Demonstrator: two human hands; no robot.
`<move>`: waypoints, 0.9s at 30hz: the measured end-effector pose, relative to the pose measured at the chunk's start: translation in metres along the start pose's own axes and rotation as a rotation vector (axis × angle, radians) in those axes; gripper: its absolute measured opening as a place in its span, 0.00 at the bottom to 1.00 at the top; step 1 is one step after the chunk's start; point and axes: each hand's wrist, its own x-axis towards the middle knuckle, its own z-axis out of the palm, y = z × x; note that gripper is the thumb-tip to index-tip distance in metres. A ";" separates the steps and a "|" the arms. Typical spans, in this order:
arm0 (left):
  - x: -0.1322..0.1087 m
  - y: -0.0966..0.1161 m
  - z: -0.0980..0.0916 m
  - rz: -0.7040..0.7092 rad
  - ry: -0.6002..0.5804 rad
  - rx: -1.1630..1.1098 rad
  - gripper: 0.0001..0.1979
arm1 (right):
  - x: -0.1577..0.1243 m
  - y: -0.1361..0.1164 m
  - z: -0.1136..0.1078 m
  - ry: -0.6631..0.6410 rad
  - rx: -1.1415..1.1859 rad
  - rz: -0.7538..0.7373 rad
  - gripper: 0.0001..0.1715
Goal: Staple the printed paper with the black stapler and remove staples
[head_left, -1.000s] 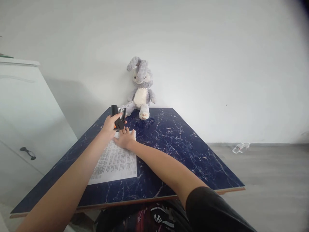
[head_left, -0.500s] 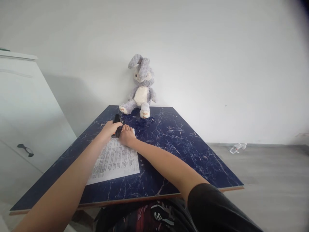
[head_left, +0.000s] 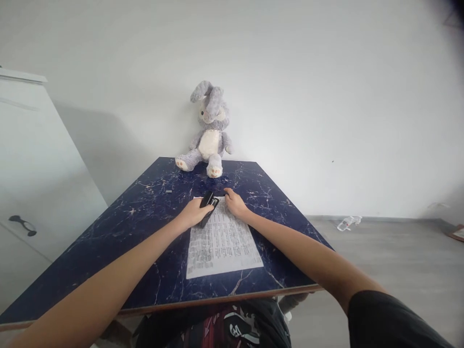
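Observation:
My left hand [head_left: 195, 212] is closed round a black stapler [head_left: 207, 199], which is tilted over the upper left part of a printed sheet of paper [head_left: 225, 244]. The stapler's metal inner part shows near its far end. At the sheet's upper right corner, my right hand [head_left: 235, 203] has its fingers curled in on the paper. Its fingertips are partly hidden, with a small dark spot beside them. The sheet lies flat on the dark blue marbled table [head_left: 282, 217].
A grey plush rabbit [head_left: 209, 140] sits at the table's back edge against the wall. A small silvery strip [head_left: 168, 191] lies left of the stapler. On the left stands a white cabinet [head_left: 43, 159]. A crumpled clear plastic item [head_left: 348, 223] lies on the floor at right.
Both hands, the stapler and the sheet have moved right and nearer. My hands have drawn apart, the right now at the sheet's corner. The small silvery strip has come into view.

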 end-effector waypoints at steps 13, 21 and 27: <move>-0.009 0.009 0.042 -0.045 0.088 -0.089 0.11 | -0.020 -0.006 -0.005 0.007 0.079 0.038 0.22; 0.014 -0.015 0.004 0.138 0.164 0.144 0.11 | -0.047 -0.019 -0.021 0.200 0.075 -0.217 0.12; 0.032 -0.050 -0.010 0.084 0.162 0.658 0.19 | -0.077 -0.050 -0.014 -0.068 0.133 -0.244 0.35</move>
